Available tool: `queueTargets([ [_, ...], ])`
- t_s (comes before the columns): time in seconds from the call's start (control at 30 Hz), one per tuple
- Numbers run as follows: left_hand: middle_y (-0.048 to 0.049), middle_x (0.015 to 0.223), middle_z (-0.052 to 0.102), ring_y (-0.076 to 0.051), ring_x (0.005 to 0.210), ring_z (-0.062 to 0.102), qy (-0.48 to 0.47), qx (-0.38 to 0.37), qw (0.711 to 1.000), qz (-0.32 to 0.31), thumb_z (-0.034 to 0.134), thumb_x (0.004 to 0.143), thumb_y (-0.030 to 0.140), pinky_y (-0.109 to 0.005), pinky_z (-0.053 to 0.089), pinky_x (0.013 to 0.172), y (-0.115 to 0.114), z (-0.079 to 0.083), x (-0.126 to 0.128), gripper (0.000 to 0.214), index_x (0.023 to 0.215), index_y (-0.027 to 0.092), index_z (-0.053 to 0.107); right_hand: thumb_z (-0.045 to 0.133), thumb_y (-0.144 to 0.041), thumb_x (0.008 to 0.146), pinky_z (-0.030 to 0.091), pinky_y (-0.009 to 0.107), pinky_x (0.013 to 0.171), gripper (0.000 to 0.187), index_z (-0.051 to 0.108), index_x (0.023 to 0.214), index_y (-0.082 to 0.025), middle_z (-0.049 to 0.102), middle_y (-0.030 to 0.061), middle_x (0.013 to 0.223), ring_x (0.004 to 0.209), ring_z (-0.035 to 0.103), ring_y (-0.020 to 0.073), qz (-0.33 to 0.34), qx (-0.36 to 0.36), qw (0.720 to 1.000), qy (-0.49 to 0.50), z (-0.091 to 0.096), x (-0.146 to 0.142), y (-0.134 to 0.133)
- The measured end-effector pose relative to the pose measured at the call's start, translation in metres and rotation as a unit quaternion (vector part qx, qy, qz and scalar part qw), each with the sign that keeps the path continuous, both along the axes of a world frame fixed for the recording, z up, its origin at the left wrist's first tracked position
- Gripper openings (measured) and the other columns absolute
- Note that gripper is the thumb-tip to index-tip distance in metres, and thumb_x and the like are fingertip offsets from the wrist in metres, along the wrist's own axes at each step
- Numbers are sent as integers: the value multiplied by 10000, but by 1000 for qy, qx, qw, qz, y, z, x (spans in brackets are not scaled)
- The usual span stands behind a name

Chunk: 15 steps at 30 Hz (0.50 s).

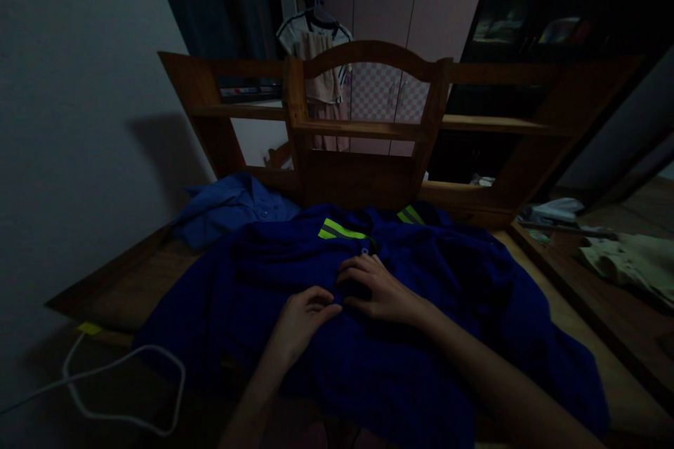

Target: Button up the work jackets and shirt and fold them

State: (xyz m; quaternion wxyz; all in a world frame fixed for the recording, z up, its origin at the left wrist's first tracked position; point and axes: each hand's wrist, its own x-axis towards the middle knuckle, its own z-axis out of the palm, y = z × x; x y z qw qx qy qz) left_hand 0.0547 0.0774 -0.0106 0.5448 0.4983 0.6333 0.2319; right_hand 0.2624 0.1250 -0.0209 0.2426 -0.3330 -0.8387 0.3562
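Note:
A dark blue work jacket (pixel 253 266) with yellow-green and grey reflective strips (pixel 342 230) lies spread face up before me. Near the middle of its front, my left hand (pixel 305 319) has its thumb and forefinger drawn together at the cloth, apparently pinching a bit of it. My right hand (pixel 384 291) rests just beside it, fingers arched on the fabric and thumb apart from them. The two thumbs nearly meet. Whatever lies under the fingertips is too dark and small to make out. Just beyond the right hand shows a small pale ring-like detail on the jacket.
A lighter blue garment (pixel 236 207) is heaped at the back left. Behind the jacket rises a wooden shelf frame (pixel 363 130). A white cable (pixel 126 417) loops at the lower left. Pale cloth (pixel 629 263) lies at the right, and clothes (pixel 319 63) hang behind the frame.

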Motion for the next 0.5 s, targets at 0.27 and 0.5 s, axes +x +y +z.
queueTargets([
  [0.27, -72, 915, 693, -211, 894, 639, -30, -43, 999, -9, 698, 707, 369, -276, 465, 795, 3, 3, -4, 288, 886, 146, 670, 651, -204, 794, 298, 383, 960, 249, 582, 1032, -229, 592, 40, 1117, 1065, 495, 207, 6, 2, 1000, 1, -5, -2, 1],
  [0.5, -37, 833, 666, -168, 790, 630, -28, -16, 999, 0, 685, 719, 368, -249, 474, 725, -2, -5, 0, 271, 869, 145, 646, 657, -220, 774, 221, 403, 1032, 280, 545, 1031, -217, 619, 16, 1014, 1035, 522, 192, 17, -12, 1000, 19, 1, -2, 1],
])
